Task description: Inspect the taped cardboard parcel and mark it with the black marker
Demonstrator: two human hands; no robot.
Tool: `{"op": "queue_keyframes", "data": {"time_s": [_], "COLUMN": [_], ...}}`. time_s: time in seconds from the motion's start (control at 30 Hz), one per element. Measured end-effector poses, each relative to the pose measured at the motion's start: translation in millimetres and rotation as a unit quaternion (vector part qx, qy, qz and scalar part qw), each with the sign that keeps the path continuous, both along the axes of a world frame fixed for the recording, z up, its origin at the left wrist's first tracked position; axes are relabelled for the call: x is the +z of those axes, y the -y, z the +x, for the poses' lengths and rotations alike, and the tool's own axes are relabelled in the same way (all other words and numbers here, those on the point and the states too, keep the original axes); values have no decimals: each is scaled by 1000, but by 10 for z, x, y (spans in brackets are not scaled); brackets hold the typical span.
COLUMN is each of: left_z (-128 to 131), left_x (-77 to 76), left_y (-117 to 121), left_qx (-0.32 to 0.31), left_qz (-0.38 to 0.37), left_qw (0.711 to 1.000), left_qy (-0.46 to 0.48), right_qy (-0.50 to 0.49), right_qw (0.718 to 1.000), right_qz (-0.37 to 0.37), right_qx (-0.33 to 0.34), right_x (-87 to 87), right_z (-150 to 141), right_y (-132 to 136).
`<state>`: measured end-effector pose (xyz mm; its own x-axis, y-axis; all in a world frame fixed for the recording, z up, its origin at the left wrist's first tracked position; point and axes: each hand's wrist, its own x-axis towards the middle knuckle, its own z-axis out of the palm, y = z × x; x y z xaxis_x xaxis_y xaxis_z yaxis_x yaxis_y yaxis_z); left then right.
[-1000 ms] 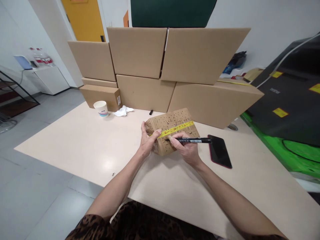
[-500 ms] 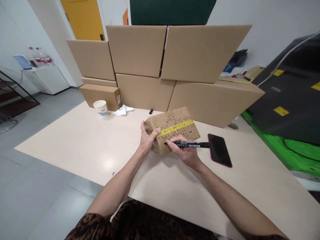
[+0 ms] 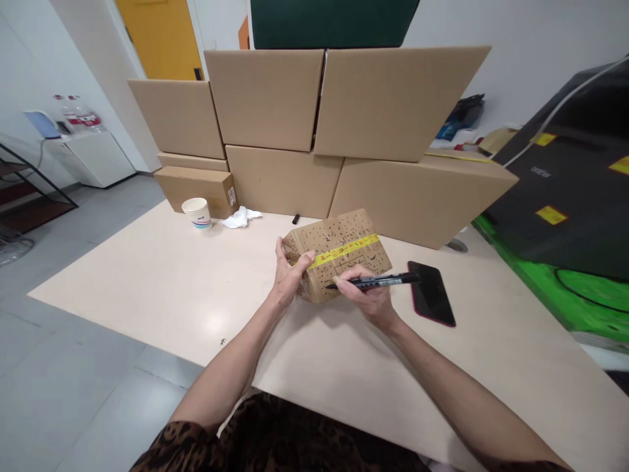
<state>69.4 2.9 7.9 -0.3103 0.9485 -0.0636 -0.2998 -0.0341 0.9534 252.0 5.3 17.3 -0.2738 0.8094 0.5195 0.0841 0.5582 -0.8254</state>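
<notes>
A small cardboard box (image 3: pixel 344 231) covered in black dots and short marks, with a strip of yellow printed tape across it, is tilted above the table. My left hand (image 3: pixel 291 272) grips its left end, thumb on the top face. In my right hand (image 3: pixel 366 295) is a black marker pen (image 3: pixel 386 280), held between thumb and fingers. Its tip is at the box's lower face, near the left end; whether it touches I cannot tell. The marker's black cap (image 3: pixel 295 219) lies apart on the table beyond the box.
Large cardboard boxes (image 3: pixel 280 183) are stacked along the table's (image 3: pixel 162 282) far side. A paper cup (image 3: pixel 196 213) and a crumpled white tissue (image 3: pixel 242 217) stand at the back left. To the right of my right hand lies a black phone (image 3: pixel 432 298) with a red edge.
The marker's tip has shifted slightly right and down on the box, and its rear end has tipped upward. My left hand keeps its grip. The view has turned a little.
</notes>
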Motion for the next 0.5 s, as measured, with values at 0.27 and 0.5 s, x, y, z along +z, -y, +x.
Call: {"op": "queue_keyframes", "data": {"time_s": [0.27,0.5], "left_z": [-1,-6], "left_x": [0,-29], "left_y": [2,-13], "left_qx": [1,-3], "left_qz": [-5,-9], "left_qw": [1000,1000], "left_qy": [-7,-8], "right_qy": [42,-28], "right_qw": [998,997], "right_qz": [36,-4], "right_qx": [-15,-74], "right_x": [32,37], "right_z": [1,150], "right_y": [13,-18]}}
